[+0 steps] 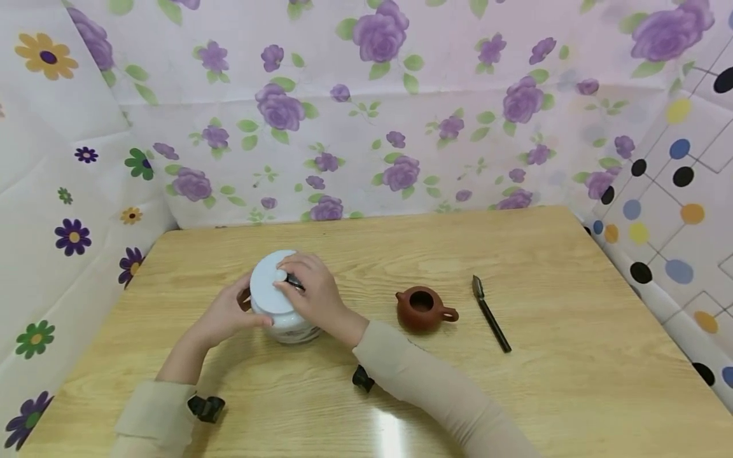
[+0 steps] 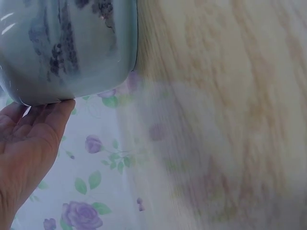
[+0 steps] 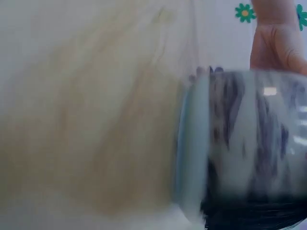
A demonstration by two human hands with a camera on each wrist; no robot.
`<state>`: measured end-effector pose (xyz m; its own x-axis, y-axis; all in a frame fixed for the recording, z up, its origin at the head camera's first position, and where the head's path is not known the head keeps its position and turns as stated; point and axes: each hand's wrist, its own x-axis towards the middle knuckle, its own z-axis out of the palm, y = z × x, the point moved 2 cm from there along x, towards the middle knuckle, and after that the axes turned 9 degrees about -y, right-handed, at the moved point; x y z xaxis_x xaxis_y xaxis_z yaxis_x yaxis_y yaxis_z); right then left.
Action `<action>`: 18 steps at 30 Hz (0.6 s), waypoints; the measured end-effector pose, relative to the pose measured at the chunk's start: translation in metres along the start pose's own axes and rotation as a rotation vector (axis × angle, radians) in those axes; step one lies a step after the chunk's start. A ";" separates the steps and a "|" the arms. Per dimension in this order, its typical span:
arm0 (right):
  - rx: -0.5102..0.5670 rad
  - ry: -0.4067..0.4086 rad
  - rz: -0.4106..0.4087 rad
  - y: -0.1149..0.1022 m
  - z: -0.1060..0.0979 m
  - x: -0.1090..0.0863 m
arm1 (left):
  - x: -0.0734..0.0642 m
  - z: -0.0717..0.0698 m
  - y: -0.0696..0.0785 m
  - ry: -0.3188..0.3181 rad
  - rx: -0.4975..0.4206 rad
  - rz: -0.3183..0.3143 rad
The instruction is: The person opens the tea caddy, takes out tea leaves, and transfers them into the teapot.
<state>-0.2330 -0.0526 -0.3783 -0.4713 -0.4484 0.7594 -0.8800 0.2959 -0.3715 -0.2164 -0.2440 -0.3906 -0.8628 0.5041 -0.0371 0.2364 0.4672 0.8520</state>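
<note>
A white lidded jar [image 1: 294,334] stands on the left part of the table. My left hand [image 1: 226,315] holds its side, thumb at the front and fingers round the far left. On top, my right hand [image 1: 317,292] pinches the knob of the round white lid [image 1: 266,289] between thumb and fingers. A small dark patch shows beneath the right fingers. In the left wrist view, the fingertips of the left hand [image 2: 29,148] touch the glazed jar [image 2: 81,52]. Dark streaked decoration covers the jar [image 3: 259,129] in the right wrist view.
Right of the jar stands a small brown clay teapot [image 1: 420,312], its top uncovered and handle to the right. Beyond it lies a thin dark stick-like tool [image 1: 492,315] with a pointed metallic head. Flowered cloth [image 1: 366,127] hangs behind the wooden table [image 1: 550,381].
</note>
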 end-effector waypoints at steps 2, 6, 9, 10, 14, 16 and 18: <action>0.002 0.006 -0.023 0.000 0.000 -0.001 | 0.000 0.001 -0.001 0.010 -0.011 -0.007; 0.046 0.010 0.000 0.002 -0.001 -0.002 | 0.001 0.001 0.000 0.008 -0.024 -0.007; 0.075 0.002 0.016 0.004 -0.002 -0.003 | 0.002 0.002 0.001 0.004 -0.036 -0.003; 0.091 0.001 0.022 0.004 -0.001 -0.003 | 0.002 0.002 0.000 0.006 -0.036 -0.002; 0.177 0.008 0.053 0.004 -0.003 -0.004 | 0.001 0.002 -0.001 0.008 -0.033 -0.001; 0.220 0.013 0.073 0.004 -0.004 -0.003 | 0.000 0.002 -0.002 0.008 -0.036 -0.004; 0.253 0.018 0.092 0.005 -0.005 -0.003 | 0.000 0.001 -0.002 0.007 -0.048 -0.002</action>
<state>-0.2355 -0.0460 -0.3795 -0.5513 -0.4133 0.7248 -0.8210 0.1137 -0.5595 -0.2162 -0.2441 -0.3932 -0.8662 0.4984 -0.0353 0.2133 0.4326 0.8760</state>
